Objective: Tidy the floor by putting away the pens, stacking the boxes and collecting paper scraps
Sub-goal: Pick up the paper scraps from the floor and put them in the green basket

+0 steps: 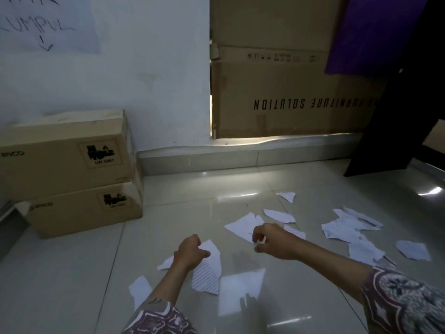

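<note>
Paper scraps (207, 276) beneath left hand (190, 253), right hand (272, 241).

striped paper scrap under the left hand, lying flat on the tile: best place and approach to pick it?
Take the striped scrap at its near lower edge, coming from the person's side. It lies flat on the glossy tile floor, so nothing sticks up to grab; probably slide a fingertip under that free edge, then pinch. The left hand covers its upper part, and a plain white scrap lies close on the right, so that side is crowded.
</note>
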`<state>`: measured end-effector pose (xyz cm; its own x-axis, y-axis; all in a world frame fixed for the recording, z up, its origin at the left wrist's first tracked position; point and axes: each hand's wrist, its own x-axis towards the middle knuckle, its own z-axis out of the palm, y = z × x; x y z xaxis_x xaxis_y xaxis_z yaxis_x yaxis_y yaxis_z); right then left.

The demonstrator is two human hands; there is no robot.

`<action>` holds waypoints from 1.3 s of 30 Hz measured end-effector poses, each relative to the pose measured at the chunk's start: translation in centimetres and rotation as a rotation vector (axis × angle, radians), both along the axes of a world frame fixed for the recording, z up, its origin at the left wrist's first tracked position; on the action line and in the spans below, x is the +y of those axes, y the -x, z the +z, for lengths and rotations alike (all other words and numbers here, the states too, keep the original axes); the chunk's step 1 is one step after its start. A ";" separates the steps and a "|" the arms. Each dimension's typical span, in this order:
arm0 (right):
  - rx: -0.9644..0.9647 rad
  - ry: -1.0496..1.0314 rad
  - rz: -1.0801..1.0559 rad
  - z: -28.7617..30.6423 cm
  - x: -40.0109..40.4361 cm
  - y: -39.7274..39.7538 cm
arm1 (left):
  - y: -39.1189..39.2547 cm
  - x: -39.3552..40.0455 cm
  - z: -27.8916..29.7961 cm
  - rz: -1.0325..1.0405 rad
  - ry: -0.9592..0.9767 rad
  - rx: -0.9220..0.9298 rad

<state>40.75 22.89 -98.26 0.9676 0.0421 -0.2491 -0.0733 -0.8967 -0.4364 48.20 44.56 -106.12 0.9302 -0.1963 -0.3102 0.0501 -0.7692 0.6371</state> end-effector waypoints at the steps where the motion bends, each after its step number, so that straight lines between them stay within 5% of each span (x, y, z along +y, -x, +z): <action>1: 0.005 -0.010 0.009 -0.2 0.3 -0.2 | 0.0 0.3 -0.6 0.020 -0.011 0.008; 9: 0.030 -0.056 0.092 -3.4 2.2 -1.9 | 0.5 1.7 -5.1 0.146 -0.121 0.104; 16: 0.074 -0.058 0.152 -7.1 2.8 -4.9 | 1.1 0.4 -8.3 0.192 -0.211 0.006; 22: 0.082 -0.047 0.188 -9.2 3.6 -7.2 | 0.7 0.3 -9.5 0.240 -0.098 -0.019; 30: -0.016 -0.176 0.155 -10.1 5.5 -9.7 | 1.1 4.0 -6.4 0.215 0.392 -0.012; 39: 0.012 -0.113 0.321 -13.4 10.7 -11.9 | 1.8 13.8 -3.3 0.437 0.405 -0.149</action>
<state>52.61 33.62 -111.62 0.8974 0.3721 -0.2372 0.1988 -0.8209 -0.5354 46.35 58.40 -109.43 0.9788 0.1377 -0.1513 0.1942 -0.3925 0.8990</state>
